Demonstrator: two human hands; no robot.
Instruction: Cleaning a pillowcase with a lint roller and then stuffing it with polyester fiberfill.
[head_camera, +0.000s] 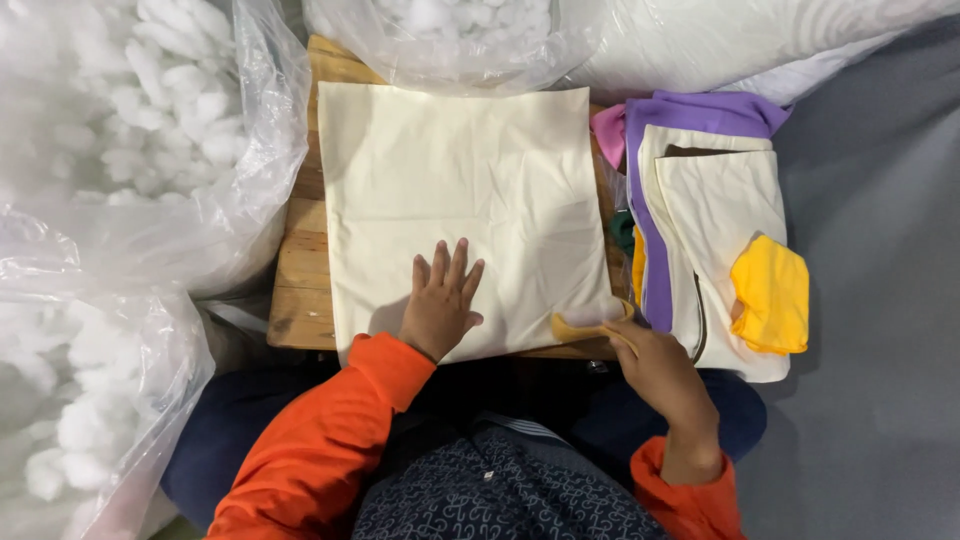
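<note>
A cream fabric cover (470, 190) lies flat on a small wooden table (300, 280). My left hand (440, 300) rests palm down on its near edge, fingers spread. My right hand (655, 370) is at the cover's near right corner, fingers closed on a thin yellow strip of fabric (585, 328) that sticks out to the left. Both sleeves are orange.
Clear plastic bags of white fibre filling (120, 130) stand at the left and another bag of filling (450, 30) at the top. A pile of folded covers (715, 220), cream, purple, pink and yellow, lies to the right on a grey surface (880, 300).
</note>
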